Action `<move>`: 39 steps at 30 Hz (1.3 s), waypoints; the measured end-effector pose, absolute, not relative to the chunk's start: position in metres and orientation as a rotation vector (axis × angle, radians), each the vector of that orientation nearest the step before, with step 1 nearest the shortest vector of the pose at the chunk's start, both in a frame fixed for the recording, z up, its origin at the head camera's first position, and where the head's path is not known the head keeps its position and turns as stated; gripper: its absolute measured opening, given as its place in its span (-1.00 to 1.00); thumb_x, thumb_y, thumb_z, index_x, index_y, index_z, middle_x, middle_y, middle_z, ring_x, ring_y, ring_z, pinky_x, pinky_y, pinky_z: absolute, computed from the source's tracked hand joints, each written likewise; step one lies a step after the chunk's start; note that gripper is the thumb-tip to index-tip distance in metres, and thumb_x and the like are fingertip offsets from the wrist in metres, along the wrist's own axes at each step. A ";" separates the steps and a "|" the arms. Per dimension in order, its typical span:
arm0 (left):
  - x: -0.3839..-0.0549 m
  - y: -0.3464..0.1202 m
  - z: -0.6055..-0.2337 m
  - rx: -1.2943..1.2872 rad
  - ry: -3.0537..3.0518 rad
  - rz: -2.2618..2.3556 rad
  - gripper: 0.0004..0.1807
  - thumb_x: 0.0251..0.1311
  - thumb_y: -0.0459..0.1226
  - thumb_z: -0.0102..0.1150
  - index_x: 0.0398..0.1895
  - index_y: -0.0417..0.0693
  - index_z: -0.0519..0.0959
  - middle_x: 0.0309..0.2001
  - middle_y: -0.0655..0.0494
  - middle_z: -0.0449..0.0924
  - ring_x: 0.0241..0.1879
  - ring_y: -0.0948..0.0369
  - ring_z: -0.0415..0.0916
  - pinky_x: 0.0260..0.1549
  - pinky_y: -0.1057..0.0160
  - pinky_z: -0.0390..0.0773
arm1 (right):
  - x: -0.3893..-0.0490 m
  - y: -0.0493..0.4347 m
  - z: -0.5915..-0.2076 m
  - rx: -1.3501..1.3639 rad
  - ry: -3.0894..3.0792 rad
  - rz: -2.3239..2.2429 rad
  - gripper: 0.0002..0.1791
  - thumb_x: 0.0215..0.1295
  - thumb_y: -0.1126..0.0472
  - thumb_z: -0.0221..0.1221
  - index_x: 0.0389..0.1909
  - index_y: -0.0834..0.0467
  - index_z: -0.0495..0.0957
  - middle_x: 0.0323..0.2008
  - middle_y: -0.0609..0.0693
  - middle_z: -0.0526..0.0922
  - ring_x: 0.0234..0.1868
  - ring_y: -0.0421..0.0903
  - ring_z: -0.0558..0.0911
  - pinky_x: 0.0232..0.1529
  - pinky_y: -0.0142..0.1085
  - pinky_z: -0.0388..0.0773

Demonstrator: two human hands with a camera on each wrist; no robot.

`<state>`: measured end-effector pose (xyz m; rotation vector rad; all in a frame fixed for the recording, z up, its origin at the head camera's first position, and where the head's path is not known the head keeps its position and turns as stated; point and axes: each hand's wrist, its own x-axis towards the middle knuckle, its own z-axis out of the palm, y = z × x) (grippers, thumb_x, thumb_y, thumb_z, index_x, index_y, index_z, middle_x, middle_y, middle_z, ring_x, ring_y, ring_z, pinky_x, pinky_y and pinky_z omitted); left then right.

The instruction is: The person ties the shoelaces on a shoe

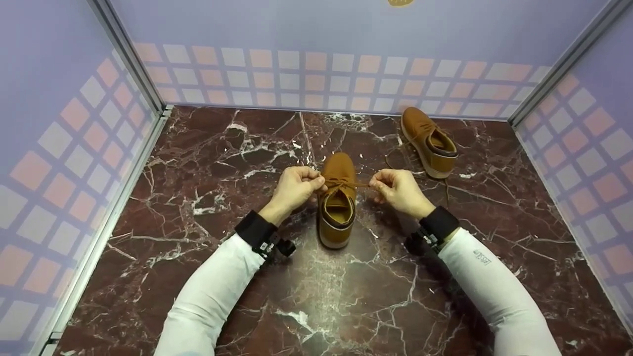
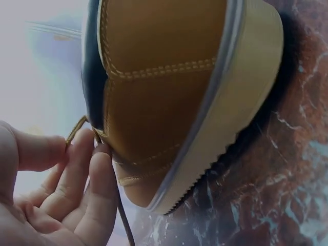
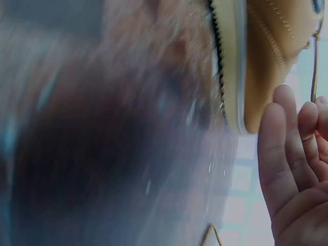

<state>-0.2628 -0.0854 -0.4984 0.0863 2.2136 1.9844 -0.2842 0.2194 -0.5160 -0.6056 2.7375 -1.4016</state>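
Note:
A tan-brown lace-up shoe point(image 1: 339, 165) stands upright on the floor between both hands, toe pointing away. My left hand point(image 1: 296, 188) pinches a brown shoelace point(image 2: 76, 129) between thumb and finger at the shoe's left side. A loose lace end hangs below those fingers in the left wrist view. At the shoe's right side my right hand point(image 1: 401, 192) pinches the other lace point(image 3: 314, 72), which runs taut from the crossed laces over the tongue. The two hands are apart, one on either side of the laces.
A matching shoe point(image 1: 429, 143) stands at the back right near the wall, its laces trailing on the floor. The dark red marbled floor point(image 1: 207, 296) meets checkered panels point(image 1: 316, 74) at the back and both sides.

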 end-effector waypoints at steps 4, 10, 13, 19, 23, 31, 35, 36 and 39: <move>-0.263 -0.088 -0.498 0.043 2.188 1.965 -0.89 0.50 -0.39 0.36 -0.27 -0.15 0.72 -0.28 0.05 0.86 -0.40 0.28 0.76 -0.37 0.16 0.87 | -0.285 0.222 -0.517 -0.679 2.830 -1.241 -0.85 0.60 0.30 0.35 -0.21 0.29 0.78 -0.45 0.25 0.81 -0.53 0.11 0.80 -0.52 -0.54 0.57; -0.265 -0.091 -0.498 -0.035 2.035 2.019 -0.84 0.49 -0.43 0.31 -0.32 -0.11 0.67 -0.22 0.05 0.82 -0.31 0.25 0.82 -0.26 0.18 0.91 | -0.285 0.225 -0.516 -0.753 2.862 -1.135 -0.87 0.57 0.32 0.37 -0.22 0.30 0.78 -0.49 0.22 0.81 -0.56 -0.01 0.77 -0.51 -0.54 0.54; -0.266 -0.091 -0.498 -0.056 1.995 2.031 -0.80 0.50 -0.43 0.29 -0.36 -0.07 0.65 -0.27 0.06 0.82 -0.34 0.26 0.84 -0.26 0.22 0.90 | -0.285 0.227 -0.516 -0.762 2.887 -1.106 -0.87 0.56 0.32 0.38 -0.24 0.28 0.78 -0.51 0.19 0.81 -0.59 -0.19 0.70 -0.52 -0.53 0.52; -0.266 -0.094 -0.498 -0.114 1.901 2.084 -0.79 0.53 -0.45 0.27 -0.35 -0.13 0.66 -0.33 0.05 0.83 -0.36 0.23 0.84 -0.31 0.29 0.88 | -0.284 0.226 -0.516 -0.753 2.896 -1.064 -0.86 0.57 0.31 0.37 -0.25 0.25 0.78 -0.51 0.15 0.82 -0.58 -0.28 0.66 -0.49 -0.53 0.53; -0.267 -0.095 -0.500 -0.110 1.889 2.080 -0.82 0.54 -0.43 0.29 -0.32 -0.13 0.68 -0.34 0.05 0.87 -0.36 0.22 0.86 -0.30 0.28 0.88 | -0.283 0.225 -0.515 -0.710 2.842 -1.145 -0.85 0.59 0.31 0.35 -0.22 0.31 0.77 -0.48 0.23 0.82 -0.55 -0.04 0.77 -0.49 -0.50 0.61; -0.278 -0.115 -0.485 -0.023 1.942 1.993 -0.55 0.67 -0.07 0.25 0.21 -0.32 0.71 0.10 -0.27 0.86 -0.16 0.07 0.90 -0.22 0.20 0.91 | -0.278 0.229 -0.516 -0.531 2.569 -1.509 -0.82 0.60 0.37 0.31 -0.13 0.47 0.72 -0.31 0.48 0.80 -0.50 -0.18 0.80 -0.40 -0.19 0.86; -0.280 -0.126 -0.477 -0.069 1.946 2.035 -0.50 0.71 -0.02 0.18 0.25 -0.32 0.70 0.16 -0.31 0.84 -0.19 0.05 0.91 -0.28 0.20 0.90 | -0.279 0.229 -0.514 -0.514 2.570 -1.568 -0.84 0.59 0.37 0.33 -0.12 0.44 0.76 -0.31 0.47 0.81 -0.50 -0.27 0.78 -0.41 -0.29 0.83; -0.280 -0.127 -0.476 -0.075 1.948 2.032 -0.51 0.71 -0.04 0.18 0.25 -0.33 0.70 0.14 -0.29 0.85 -0.21 0.06 0.90 -0.30 0.21 0.89 | -0.279 0.228 -0.514 -0.513 2.576 -1.577 -0.84 0.58 0.36 0.34 -0.12 0.44 0.77 -0.32 0.45 0.82 -0.50 -0.29 0.77 -0.42 -0.33 0.81; -0.281 -0.132 -0.476 -0.084 1.973 2.024 -0.56 0.70 -0.10 0.20 0.23 -0.35 0.70 -0.01 -0.14 0.90 -0.30 0.15 0.88 -0.36 0.26 0.87 | -0.279 0.227 -0.511 -0.510 2.628 -1.581 -0.87 0.53 0.37 0.38 -0.12 0.40 0.80 -0.33 0.39 0.84 -0.50 -0.36 0.72 -0.45 -0.48 0.70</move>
